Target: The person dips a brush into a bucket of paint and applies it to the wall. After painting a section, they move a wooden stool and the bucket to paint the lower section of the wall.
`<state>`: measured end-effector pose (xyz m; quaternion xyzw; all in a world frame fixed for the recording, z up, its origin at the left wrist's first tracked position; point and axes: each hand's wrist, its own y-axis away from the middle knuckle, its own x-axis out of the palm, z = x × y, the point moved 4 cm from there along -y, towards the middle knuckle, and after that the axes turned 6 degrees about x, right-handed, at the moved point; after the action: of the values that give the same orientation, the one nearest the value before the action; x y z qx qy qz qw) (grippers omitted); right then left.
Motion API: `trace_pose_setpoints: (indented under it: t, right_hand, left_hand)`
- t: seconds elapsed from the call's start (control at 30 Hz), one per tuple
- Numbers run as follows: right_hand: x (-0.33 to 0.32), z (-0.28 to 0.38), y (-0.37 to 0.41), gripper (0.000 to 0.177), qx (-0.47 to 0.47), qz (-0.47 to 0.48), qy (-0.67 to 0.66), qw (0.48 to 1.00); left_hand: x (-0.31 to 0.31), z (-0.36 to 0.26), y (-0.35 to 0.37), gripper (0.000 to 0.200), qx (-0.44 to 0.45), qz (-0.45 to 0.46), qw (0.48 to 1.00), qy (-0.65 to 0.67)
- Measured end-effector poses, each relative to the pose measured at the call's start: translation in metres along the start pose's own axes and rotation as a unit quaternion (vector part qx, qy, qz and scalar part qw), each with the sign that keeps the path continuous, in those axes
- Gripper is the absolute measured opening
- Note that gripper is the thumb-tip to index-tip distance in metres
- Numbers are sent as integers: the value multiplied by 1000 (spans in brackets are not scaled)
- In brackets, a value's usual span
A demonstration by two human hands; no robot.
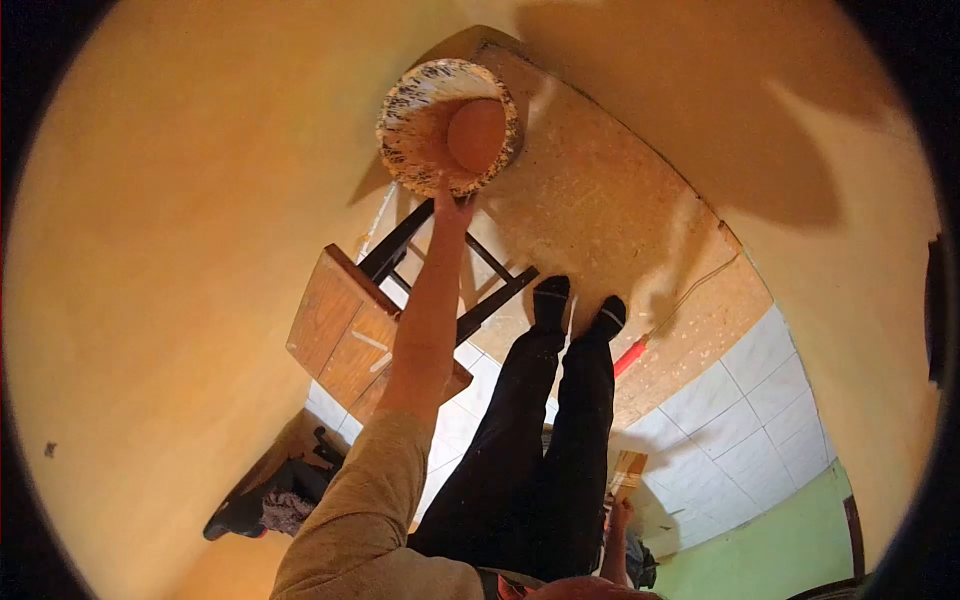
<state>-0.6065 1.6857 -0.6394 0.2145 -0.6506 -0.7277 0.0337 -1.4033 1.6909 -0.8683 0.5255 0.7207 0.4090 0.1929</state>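
Observation:
At the upper middle, my left hand (454,200) holds the near rim of a paint-spattered bucket (412,140), tilted so its inside shows orange-brown contents. The arm stretches out over a wooden chair. Low on the right, my right hand (621,514) is closed round the handle of a wide brush (628,474), its head pointing up. The hand is small and partly shadowed in view.
A wooden chair (340,310) with dark legs lies below the bucket. My socked feet (551,298) are on a speckled floor. A red-handled tool (630,356) lies right of them. White tiles (720,400) and dark items (290,490) are lower down.

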Motion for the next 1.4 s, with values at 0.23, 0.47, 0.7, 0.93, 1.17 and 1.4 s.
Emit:
trace_pose_setpoints:
  t: [0.23,0.47,0.7,0.93,1.17,1.4]
  right_hand:
    - [61,17,10,15,-50,9,48,998]
    - [84,77,27,22,-112,-43,64,991]
    - [121,154,50,29,-299,-69,211,928]
    - [266,340,169,21,-515,-94,514,680]
    - [379,401,208,33,-591,-69,541,595]
    - [374,388,136,39,-521,-58,652,548]
  left_hand:
    - [-30,-13,-35,50,54,133,983,113]
    - [9,-18,15,52,76,215,966,120]
    - [29,27,48,10,39,211,975,59]
    - [5,76,154,22,-1,90,995,50]
    - [-9,78,252,37,-30,191,981,-8]
    - [-40,77,320,26,-23,271,960,-73]
